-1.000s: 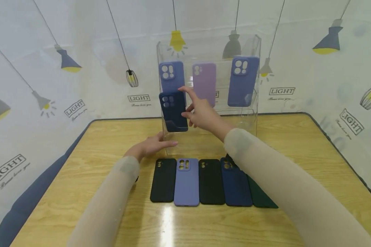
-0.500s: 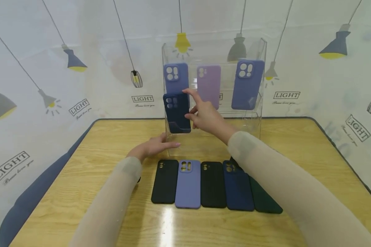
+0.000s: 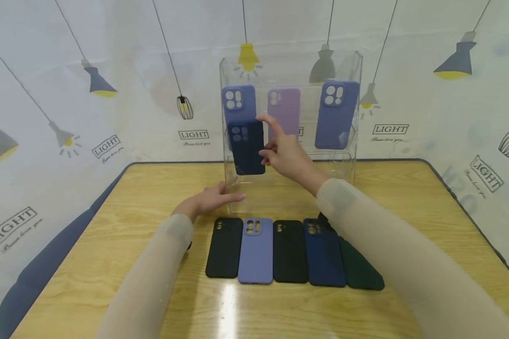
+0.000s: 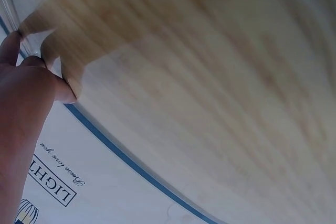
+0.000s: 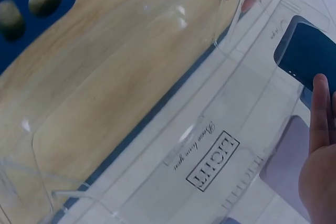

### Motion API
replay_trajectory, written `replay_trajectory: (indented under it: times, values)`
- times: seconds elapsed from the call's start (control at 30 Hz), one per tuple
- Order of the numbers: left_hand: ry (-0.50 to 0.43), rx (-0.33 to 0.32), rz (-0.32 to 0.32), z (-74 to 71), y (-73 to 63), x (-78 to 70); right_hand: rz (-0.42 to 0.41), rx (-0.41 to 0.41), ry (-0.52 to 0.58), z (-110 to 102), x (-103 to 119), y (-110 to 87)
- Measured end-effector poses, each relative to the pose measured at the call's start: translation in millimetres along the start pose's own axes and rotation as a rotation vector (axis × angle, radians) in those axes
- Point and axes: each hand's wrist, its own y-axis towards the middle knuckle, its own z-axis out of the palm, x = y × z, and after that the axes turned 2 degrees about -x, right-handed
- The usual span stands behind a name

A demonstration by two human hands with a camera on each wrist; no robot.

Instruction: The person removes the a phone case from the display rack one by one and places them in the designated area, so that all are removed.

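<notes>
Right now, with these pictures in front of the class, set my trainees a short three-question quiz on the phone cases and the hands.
1. True or false: the right hand holds a dark navy case at the clear stand.
2. How many cases lie in the row on the table?
3. The left hand rests: A on the lilac case; B at the stand's base; C in the air above the row.

Key
1. True.
2. Five: black, periwinkle, black, navy, dark green.
3. B.
</notes>
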Motion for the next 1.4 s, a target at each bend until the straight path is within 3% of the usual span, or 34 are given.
replay_trajectory:
  times: [0.4, 0.63, 0.93, 1.23, 1.4]
  values:
    - [0.007, -0.006, 0.005, -1.0, -1.2, 0.5, 0.027, -0.017, 0.104, -42, 9, -13.4]
    - [0.021, -0.006, 0.014, 0.2, -1.2, 1.1, -0.025, -0.035, 0.075, -76, 18, -37.2]
    - [0.015, -0.016, 0.015, -0.2, -3.6, -0.1, 0.000, -0.024, 0.051, -116, 23, -73.7]
    - [0.018, 0.003, 0.009, -1.5, -4.5, -0.8, 0.130, -0.033, 0.016, -144, 15, -116.5]
    - [0.013, -0.004, 0.036, -0.6, -2.7, 1.4, 0.172, -0.043, 0.032, -163, 5, -138.4]
